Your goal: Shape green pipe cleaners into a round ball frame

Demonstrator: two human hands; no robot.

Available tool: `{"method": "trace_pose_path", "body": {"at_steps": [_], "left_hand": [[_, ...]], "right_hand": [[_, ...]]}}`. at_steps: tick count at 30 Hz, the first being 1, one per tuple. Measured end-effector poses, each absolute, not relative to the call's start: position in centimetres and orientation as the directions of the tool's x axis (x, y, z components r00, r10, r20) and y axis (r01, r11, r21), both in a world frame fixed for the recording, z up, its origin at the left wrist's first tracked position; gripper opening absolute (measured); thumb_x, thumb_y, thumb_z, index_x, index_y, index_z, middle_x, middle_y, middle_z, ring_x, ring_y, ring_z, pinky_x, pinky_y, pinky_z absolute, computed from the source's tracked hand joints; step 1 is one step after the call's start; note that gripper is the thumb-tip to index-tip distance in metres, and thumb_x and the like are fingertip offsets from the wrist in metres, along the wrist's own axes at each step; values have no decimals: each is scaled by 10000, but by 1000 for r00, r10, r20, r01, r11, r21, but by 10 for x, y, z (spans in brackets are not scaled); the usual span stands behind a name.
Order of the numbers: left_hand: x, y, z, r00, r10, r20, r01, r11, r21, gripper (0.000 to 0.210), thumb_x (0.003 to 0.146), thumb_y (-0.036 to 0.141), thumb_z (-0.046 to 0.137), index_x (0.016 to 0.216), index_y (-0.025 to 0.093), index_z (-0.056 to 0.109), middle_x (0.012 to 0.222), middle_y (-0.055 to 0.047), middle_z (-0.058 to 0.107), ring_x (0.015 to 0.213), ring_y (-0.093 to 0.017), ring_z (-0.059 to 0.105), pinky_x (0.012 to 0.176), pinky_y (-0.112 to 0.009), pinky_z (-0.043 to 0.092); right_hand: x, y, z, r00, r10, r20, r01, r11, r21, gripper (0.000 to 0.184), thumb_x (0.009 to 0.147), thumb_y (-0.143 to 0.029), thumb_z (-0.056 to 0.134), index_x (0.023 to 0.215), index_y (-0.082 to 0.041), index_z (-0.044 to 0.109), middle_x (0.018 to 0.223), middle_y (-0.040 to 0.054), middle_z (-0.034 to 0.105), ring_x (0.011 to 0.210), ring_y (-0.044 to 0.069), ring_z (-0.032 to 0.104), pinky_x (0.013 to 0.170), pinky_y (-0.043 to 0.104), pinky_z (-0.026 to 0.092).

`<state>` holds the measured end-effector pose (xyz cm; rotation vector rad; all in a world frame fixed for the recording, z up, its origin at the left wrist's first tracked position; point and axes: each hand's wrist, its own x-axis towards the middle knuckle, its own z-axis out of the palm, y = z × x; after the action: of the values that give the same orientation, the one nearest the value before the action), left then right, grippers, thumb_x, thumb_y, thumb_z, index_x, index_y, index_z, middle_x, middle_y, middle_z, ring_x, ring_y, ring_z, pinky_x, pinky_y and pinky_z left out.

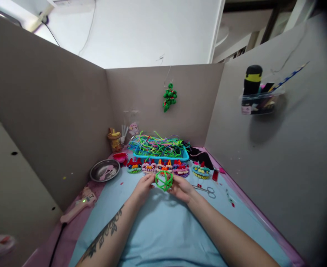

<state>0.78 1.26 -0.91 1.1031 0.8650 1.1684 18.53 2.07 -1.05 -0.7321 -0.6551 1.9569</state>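
Between my two hands, above the blue cloth (163,230), is an open round frame of bright green pipe cleaners (164,180). My left hand (146,185) pinches its left side with thumb and fingers. On the opposite side, my right hand (182,188) grips the frame's edge. Just beyond the hands stands a row of small colourful pipe-cleaner figures (149,167), with a blue and yellow figure (201,171) apart at the right. A pair of scissors (207,190) lies right of my right hand.
A blue tray (145,157) heaped with pipe cleaners stands at the back. At left are a metal bowl (96,175) and a pink glue gun (82,204) with its cord. Grey panels (163,122) enclose the table; a clear holder (259,104) hangs on the right one.
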Motion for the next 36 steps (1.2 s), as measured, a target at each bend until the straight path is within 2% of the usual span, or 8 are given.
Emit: {"method": "trace_pose_path", "body": {"at_steps": [4, 9, 25, 29, 33, 36], "left_hand": [[5, 14, -12, 251, 968, -3, -322, 86, 943, 207, 686, 328, 648, 656, 134, 585, 624, -2, 539, 572, -97, 453, 532, -201, 304], [4, 14, -11, 265, 964, -26, -343, 120, 932, 207, 694, 336, 640, 715, 132, 612, 666, -16, 574, 598, -101, 482, 523, -200, 296], [4, 12, -12, 299, 954, -23, -393, 145, 908, 173, 681, 287, 656, 698, 129, 588, 635, 2, 544, 586, -92, 485, 544, -212, 318], [5, 12, -11, 349, 937, -29, -432, 188, 882, 155, 679, 251, 669, 715, 119, 595, 647, -9, 561, 576, -83, 490, 539, -200, 328], [2, 15, -8, 329, 941, -79, -518, 250, 818, 213, 680, 190, 657, 880, 131, 616, 740, -16, 606, 597, -77, 522, 528, -185, 349], [-1, 18, -7, 311, 941, -136, -559, 297, 775, 239, 678, 164, 643, 912, 129, 608, 686, -3, 597, 542, -73, 512, 481, -185, 343]], "right_hand": [[179, 21, -16, -411, 883, -227, -563, -441, -699, 182, 800, -272, 555, 942, -166, 596, 776, 39, 685, 625, 132, 624, 560, 245, 483], [178, 20, -16, -391, 887, -246, -547, -439, -712, 161, 805, -273, 552, 909, -158, 598, 714, 37, 681, 569, 125, 615, 548, 244, 486], [173, 18, -17, -397, 862, -314, -524, -494, -694, 205, 851, -306, 494, 889, -142, 610, 641, 36, 668, 529, 126, 613, 492, 222, 473], [176, 17, -16, -417, 858, -300, -544, -500, -674, 220, 866, -324, 471, 885, -152, 607, 666, 31, 669, 557, 123, 611, 526, 232, 469], [181, 16, -12, -470, 854, -223, -597, -493, -633, 323, 873, -441, 418, 912, -181, 606, 808, 41, 679, 696, 135, 621, 626, 270, 471], [181, 15, -11, -471, 861, -192, -585, -468, -663, 232, 842, -391, 497, 909, -198, 608, 870, 38, 675, 757, 143, 614, 651, 276, 457]]}}
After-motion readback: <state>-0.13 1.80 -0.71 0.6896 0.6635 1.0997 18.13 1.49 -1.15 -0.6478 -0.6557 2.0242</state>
